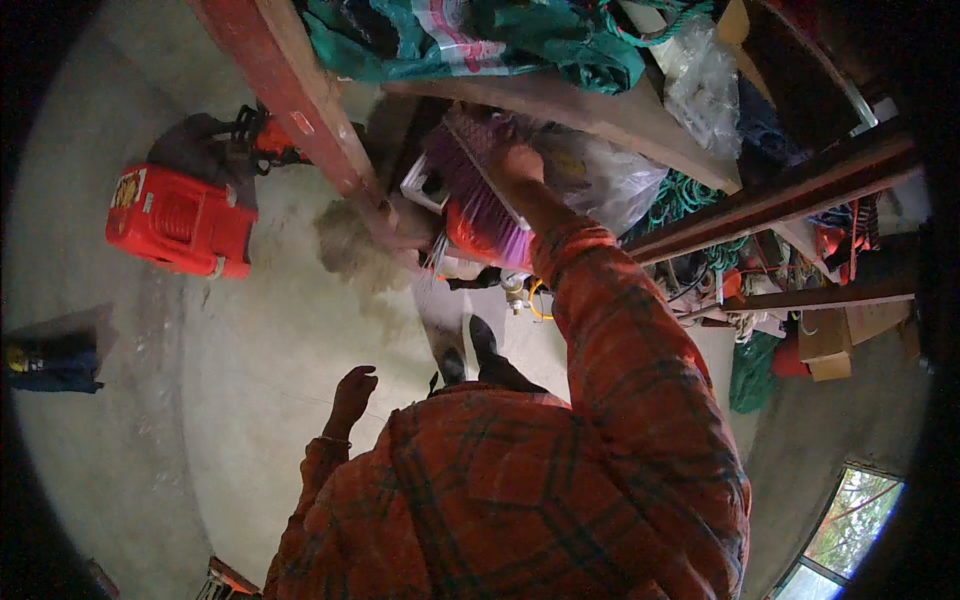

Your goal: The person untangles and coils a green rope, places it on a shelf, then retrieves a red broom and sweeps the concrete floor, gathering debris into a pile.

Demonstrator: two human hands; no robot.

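Note:
My right hand (520, 163) reaches in under a shelf board (585, 120). It is against a bundle of purple bristles (480, 180) that looks like a broom head, with a thin straight strip running across it. The fingers are in shadow, so I cannot tell whether they grip it. Behind that hand is a clear plastic bag (615, 180), and a red rounded object (469, 229) shows below the bristles. My left hand (354, 395) hangs low over the concrete floor, loosely curled, with nothing visible in it.
A reddish beam (300, 105) of the rack stands left of my right arm. Green sacking (480, 45) lies on the shelf above. Green rope (694, 206) and a steel bar (772, 199) are to the right. A red plastic case (180, 221) rests on the floor at left.

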